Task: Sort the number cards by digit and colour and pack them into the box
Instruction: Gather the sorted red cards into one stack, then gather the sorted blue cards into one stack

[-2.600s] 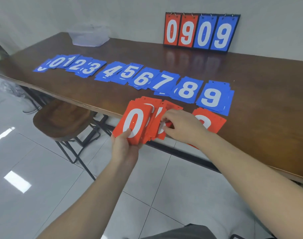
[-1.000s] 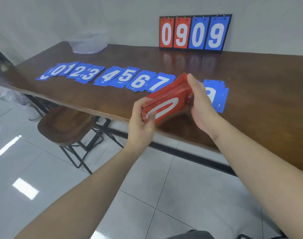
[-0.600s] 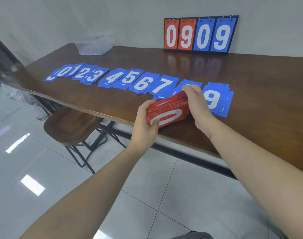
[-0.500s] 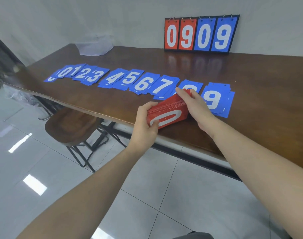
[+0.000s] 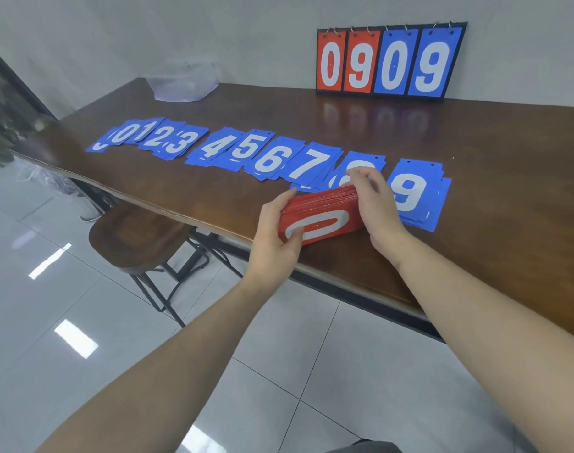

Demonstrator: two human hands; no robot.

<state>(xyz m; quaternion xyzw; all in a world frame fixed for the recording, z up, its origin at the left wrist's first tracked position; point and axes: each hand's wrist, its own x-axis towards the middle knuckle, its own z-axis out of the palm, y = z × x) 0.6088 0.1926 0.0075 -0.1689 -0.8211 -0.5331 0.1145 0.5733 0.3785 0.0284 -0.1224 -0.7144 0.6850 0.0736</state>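
A thick stack of red number cards (image 5: 321, 215) stands on its long edge on the wooden table (image 5: 475, 178) near the front edge, a white 0 facing me. My left hand (image 5: 277, 233) grips its left end, thumb across the front. My right hand (image 5: 375, 204) grips its right end, fingers over the top. Behind the stack runs a row of blue card piles from 0 (image 5: 122, 134) on the left to 9 (image 5: 413, 194) on the right. The blue 8 pile (image 5: 360, 165) is partly hidden by my right hand.
A flip scoreboard (image 5: 388, 62) reading 0909 leans on the wall at the back. A clear plastic bag (image 5: 182, 81) lies at the table's far left. A round wooden stool (image 5: 137, 237) stands under the table's front edge.
The fanned red cards were gathered into one block, lifted, then lowered onto the table on edge. Both hands keep hold of its ends.
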